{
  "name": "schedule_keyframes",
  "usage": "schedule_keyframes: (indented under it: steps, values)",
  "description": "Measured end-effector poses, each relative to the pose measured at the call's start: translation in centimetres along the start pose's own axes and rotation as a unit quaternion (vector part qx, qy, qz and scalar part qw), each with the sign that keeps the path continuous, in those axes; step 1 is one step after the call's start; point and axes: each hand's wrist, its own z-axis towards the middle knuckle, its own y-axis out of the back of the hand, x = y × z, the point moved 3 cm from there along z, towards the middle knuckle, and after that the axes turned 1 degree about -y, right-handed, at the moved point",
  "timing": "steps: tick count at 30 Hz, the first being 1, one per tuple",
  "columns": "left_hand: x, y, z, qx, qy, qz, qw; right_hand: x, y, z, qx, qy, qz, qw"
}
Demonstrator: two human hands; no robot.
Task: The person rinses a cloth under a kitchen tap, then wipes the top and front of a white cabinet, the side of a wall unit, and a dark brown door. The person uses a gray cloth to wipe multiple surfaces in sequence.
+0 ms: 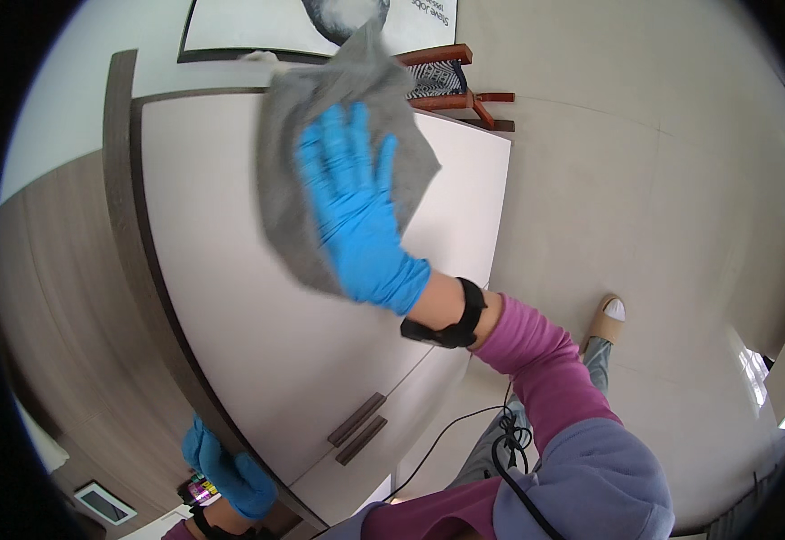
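Observation:
My right hand (359,223), in a blue disposable glove, lies flat with fingers spread on a grey cloth (284,196). It presses the cloth against the white cabinet door (210,223); its thumb is hidden. The cloth's upper corner sticks up, and its edges are blurred. At the lower left, my left hand (229,469), gloved in blue too, rests by the dark wood frame (190,364) of the cabinet. Its fingers are close together, and their grip on the frame is unclear. Two brown bar handles (357,420) sit where the doors meet.
A framed poster (251,27) bearing writing and a wooden chair (440,74) with a patterned seat stand beyond the cabinet. Black cable (514,432) hangs by my legs. Near my left hand are a colourful package (198,490) and a white-framed device (104,503). Tiled floor (635,202) extends rightward.

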Motion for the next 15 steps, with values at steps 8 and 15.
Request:
schedule_keyframes:
  steps: [8,15]
  values:
    - [0.3,-0.3,-0.7,-0.029,-0.006,0.029,0.999,-3.4,-1.4,-0.3,0.012,0.08,0.039,0.996]
    - [0.5,-0.4,-1.1,-0.043,0.002,0.016,0.999,-20.1,-6.4,-8.9,-0.2,-0.489,0.581,0.619]
